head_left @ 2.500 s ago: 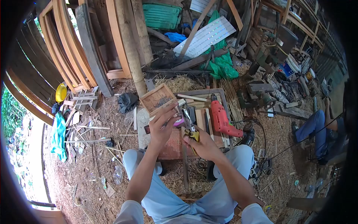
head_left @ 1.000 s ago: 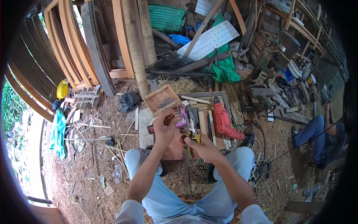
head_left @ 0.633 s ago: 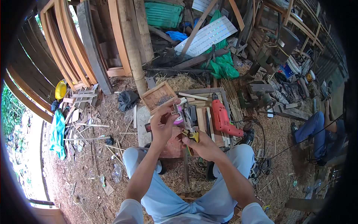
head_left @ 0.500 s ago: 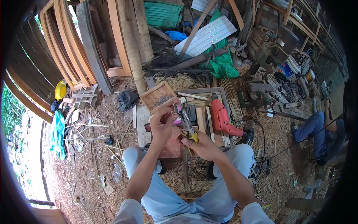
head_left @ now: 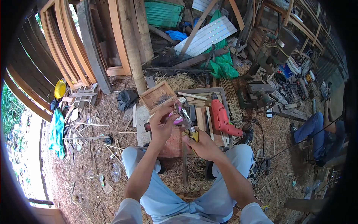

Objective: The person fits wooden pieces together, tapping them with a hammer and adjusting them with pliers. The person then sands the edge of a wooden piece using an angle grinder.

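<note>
Between the fingertips of my left hand [head_left: 162,121] is a small metal piece [head_left: 177,107], raised over the low work table [head_left: 173,143]. My right hand [head_left: 203,145] is closed around the yellow handles of metal pliers [head_left: 191,130], whose jaws reach up to the small piece. Beneath them lies a purple object [head_left: 179,118], partly covered by my fingers. A wooden box of nails [head_left: 158,95] stands tilted just beyond my left hand. The red drill [head_left: 223,118] rests on the table to the right of my right hand, beside several wooden strips [head_left: 201,120].
A bamboo post [head_left: 135,56] rises behind the box. Green machinery [head_left: 257,95] stands to the right, with a cable on the floor. Another person's leg [head_left: 313,128] shows at the far right. Wood scraps [head_left: 84,100] and a black bag [head_left: 127,100] lie to the left.
The pliers have swung up from lower beside the purple object, and their jaws are now at the small metal piece. My left hand still holds that piece.
</note>
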Demonstrator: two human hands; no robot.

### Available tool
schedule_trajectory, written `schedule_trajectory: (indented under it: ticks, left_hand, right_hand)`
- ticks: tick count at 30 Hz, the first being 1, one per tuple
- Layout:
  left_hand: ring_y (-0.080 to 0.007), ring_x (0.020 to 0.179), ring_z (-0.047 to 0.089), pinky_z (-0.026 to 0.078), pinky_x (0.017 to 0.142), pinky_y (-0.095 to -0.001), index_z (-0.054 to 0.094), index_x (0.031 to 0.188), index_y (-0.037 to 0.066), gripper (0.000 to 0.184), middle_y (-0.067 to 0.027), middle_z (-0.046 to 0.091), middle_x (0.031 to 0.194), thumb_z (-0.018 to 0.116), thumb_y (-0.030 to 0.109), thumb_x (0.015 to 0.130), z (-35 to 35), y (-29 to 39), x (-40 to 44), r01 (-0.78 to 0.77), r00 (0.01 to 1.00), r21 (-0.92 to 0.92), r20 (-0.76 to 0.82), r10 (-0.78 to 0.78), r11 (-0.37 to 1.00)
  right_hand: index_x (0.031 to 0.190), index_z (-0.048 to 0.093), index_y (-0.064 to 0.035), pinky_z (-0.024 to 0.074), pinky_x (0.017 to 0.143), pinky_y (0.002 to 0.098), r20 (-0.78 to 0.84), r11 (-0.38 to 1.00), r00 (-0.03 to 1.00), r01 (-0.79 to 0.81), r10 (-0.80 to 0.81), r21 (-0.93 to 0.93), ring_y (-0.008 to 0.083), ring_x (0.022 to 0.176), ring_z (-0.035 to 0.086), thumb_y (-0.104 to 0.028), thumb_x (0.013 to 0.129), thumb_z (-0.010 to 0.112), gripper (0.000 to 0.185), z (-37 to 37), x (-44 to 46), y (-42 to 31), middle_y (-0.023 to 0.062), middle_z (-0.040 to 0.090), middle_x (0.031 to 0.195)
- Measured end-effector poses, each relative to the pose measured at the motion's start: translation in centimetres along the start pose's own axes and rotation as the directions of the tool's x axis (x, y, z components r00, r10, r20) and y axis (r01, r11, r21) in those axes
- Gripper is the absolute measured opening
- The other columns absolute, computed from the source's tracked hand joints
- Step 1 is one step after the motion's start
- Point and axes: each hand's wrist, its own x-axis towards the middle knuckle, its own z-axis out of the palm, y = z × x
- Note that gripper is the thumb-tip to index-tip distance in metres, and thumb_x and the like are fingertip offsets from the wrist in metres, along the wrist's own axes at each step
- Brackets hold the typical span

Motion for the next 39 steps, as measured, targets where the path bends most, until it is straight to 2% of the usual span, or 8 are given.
schedule_trajectory:
  ticks: [11,13,20,26,28,31,38,39]
  left_hand:
    - [-0.0240,0.102,0.066,0.053,0.083,-0.0317,0.061,0.103,0.000,0.031,-0.0155,0.067,0.113,0.071,-0.009,0.075,0.8,1.2,0.5,-0.151,0.987,0.291,-0.015,0.162,0.945]
    - [-0.0248,0.103,0.066,0.053,0.083,-0.0326,0.061,0.103,0.000,0.032,-0.0155,0.066,0.114,0.071,-0.010,0.075,1.0,1.8,0.5,-0.148,0.987,0.329,-0.014,0.161,0.933]
    - [-0.0314,0.101,0.066,0.052,0.086,-0.0340,0.061,0.103,0.000,0.033,-0.0163,0.065,0.115,0.071,-0.009,0.072,1.1,3.7,1.2,-0.303,0.945,0.593,0.089,0.314,0.746]
    - [-0.0242,0.101,0.066,0.053,0.084,-0.0325,0.057,0.103,-0.001,0.029,-0.0154,0.066,0.114,0.070,-0.007,0.078,1.0,2.0,0.9,-0.061,0.996,0.328,-0.038,0.078,0.943]
    - [-0.0198,0.101,0.065,0.053,0.082,-0.0314,0.056,0.103,-0.001,0.027,-0.0147,0.067,0.113,0.069,-0.006,0.080,0.8,1.3,0.7,-0.003,0.997,0.152,-0.078,0.015,0.988]
    - [-0.0126,0.099,0.063,0.052,0.078,-0.0271,0.056,0.104,-0.001,0.024,-0.0116,0.067,0.109,0.068,-0.005,0.083,0.5,0.7,0.1,0.088,0.993,0.071,-0.085,-0.082,0.994]
    - [-0.0127,0.091,0.064,0.051,0.076,-0.0257,0.057,0.105,-0.002,0.017,-0.0072,0.066,0.099,0.063,0.002,0.090,-0.5,2.1,1.8,0.176,0.968,-0.078,-0.167,-0.187,0.981]
    - [-0.0138,0.089,0.065,0.051,0.077,-0.0268,0.057,0.105,-0.002,0.015,-0.0076,0.066,0.098,0.060,0.005,0.093,-0.9,2.2,1.9,0.221,0.948,-0.069,-0.218,-0.231,0.973]
  right_hand:
    - [0.110,0.053,0.0035,0.0460,0.070,0.0395,-0.357,0.928,0.903,0.105,-0.240,-0.357,0.0308,0.075,0.061,-0.024,0.091,0.062,0.034,1.2,0.8,2.4,0.0167,0.061,0.082]
    - [0.111,0.049,0.0045,0.0462,0.072,0.0460,-0.416,0.917,0.894,-0.016,-0.166,-0.399,0.0435,0.085,0.061,-0.017,0.089,0.062,0.034,1.3,0.3,0.9,0.0258,0.061,0.088]
    - [0.104,0.044,0.0041,0.0485,0.075,0.0492,-0.497,0.741,0.777,-0.060,-0.385,-0.669,0.0458,0.088,0.061,-0.004,0.077,0.066,0.035,0.8,0.2,0.7,0.0277,0.060,0.089]
    - [0.101,0.047,-0.0003,0.0484,0.063,0.0416,-0.281,0.919,0.905,0.222,-0.319,-0.326,0.0357,0.071,0.061,-0.009,0.086,0.065,0.026,0.5,1.3,2.5,0.0169,0.059,0.079]
    - [0.090,0.051,-0.0030,0.0445,0.061,0.0322,0.086,0.907,0.990,-0.136,0.111,0.397,0.0135,0.066,0.047,-0.016,0.093,0.061,0.017,0.1,0.6,0.9,0.0019,0.048,0.071]
    - [0.090,0.050,-0.0058,0.0431,0.060,0.0296,0.265,0.742,0.959,-0.248,0.098,0.623,0.0101,0.065,0.044,-0.016,0.094,0.061,0.015,-0.4,0.3,0.0,0.0000,0.045,0.073]
    - [0.087,0.052,-0.0059,0.0437,0.055,0.0285,0.161,0.835,0.974,-0.219,0.158,0.505,0.0086,0.061,0.046,-0.016,0.093,0.062,0.016,-1.4,1.3,-0.5,0.0000,0.049,0.072]
    - [0.087,0.054,-0.0045,0.0444,0.058,0.0296,0.119,0.936,0.972,-0.228,0.203,0.268,0.0101,0.064,0.049,-0.019,0.092,0.063,0.018,-2.2,2.8,-0.6,0.0030,0.052,0.074]
